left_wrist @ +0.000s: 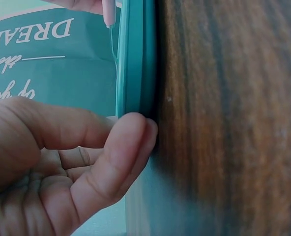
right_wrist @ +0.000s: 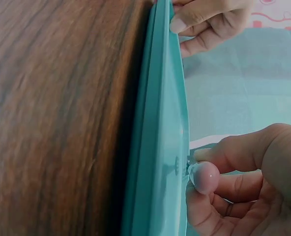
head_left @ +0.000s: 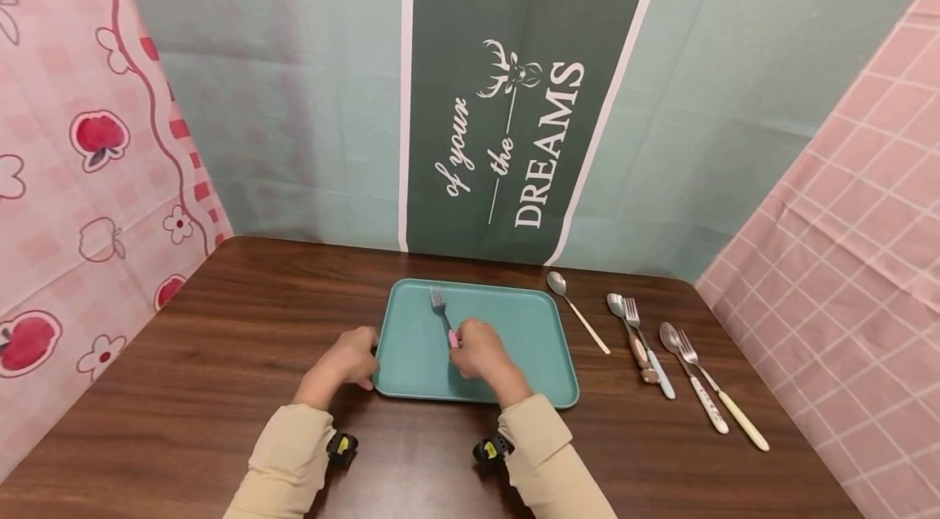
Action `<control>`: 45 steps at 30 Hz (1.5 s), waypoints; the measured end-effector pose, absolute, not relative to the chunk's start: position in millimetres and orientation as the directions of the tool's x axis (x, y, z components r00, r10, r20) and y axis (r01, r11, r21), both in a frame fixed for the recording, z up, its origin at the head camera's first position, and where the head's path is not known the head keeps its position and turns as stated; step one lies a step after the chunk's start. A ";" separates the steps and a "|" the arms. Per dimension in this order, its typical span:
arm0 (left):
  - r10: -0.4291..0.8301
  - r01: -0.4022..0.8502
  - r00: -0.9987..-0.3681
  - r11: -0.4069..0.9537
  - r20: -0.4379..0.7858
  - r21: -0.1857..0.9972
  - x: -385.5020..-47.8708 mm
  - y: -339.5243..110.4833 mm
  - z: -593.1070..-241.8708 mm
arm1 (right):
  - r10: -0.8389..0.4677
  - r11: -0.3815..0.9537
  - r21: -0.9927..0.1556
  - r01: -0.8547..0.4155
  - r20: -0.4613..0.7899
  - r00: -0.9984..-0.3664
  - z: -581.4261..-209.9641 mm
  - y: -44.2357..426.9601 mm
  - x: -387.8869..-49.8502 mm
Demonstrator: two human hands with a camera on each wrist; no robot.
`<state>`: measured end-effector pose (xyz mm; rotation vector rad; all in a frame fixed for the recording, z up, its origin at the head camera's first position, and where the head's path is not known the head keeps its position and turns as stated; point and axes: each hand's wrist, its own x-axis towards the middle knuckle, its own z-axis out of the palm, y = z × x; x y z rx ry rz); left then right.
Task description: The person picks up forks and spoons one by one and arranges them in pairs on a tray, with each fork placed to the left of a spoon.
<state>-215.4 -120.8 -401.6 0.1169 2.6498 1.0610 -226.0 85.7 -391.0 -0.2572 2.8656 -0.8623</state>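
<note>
Left hand (head_left: 348, 357) pinches left edge of teal rectangular tray (head_left: 530, 339), on brown wood-grain table (head_left: 184, 356). Right hand (head_left: 481, 349) clamped round pink-handled metal fork (head_left: 445, 321), over tray, tines toward far edge. Right of tray: 3 metal spoons (head_left: 637, 349), 2 pale-handled metal forks (head_left: 736, 411).

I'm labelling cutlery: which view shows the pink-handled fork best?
The head view: the fork shows from tines to pink handle, partly hidden by the right hand. Left wrist: some handle and neck; right wrist: mainly the handle's end.

I count one tray (head_left: 529, 323), three forks (head_left: 445, 318) and, small as they look, apparently three spoons (head_left: 583, 319).
</note>
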 end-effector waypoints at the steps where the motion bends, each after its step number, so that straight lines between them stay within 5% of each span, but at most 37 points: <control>1: 0.180 -0.030 -0.956 0.725 -0.231 0.688 -215.2 -121.0 -401.6 | -0.199 0.821 -0.558 -0.120 -0.084 -0.976 -390.8 84.3 -225.9; 30: 0.172 -0.040 -0.959 0.705 -0.225 0.708 -215.2 -118.8 -400.4 | -0.260 0.814 -0.549 -0.190 -0.053 -0.964 -400.4 40.8 -228.2; 45: 0.161 -0.058 -0.961 0.682 -0.226 0.729 -215.6 -119.5 -400.4 | -0.141 0.700 -0.713 -0.033 -0.093 -0.986 -409.2 19.1 -231.6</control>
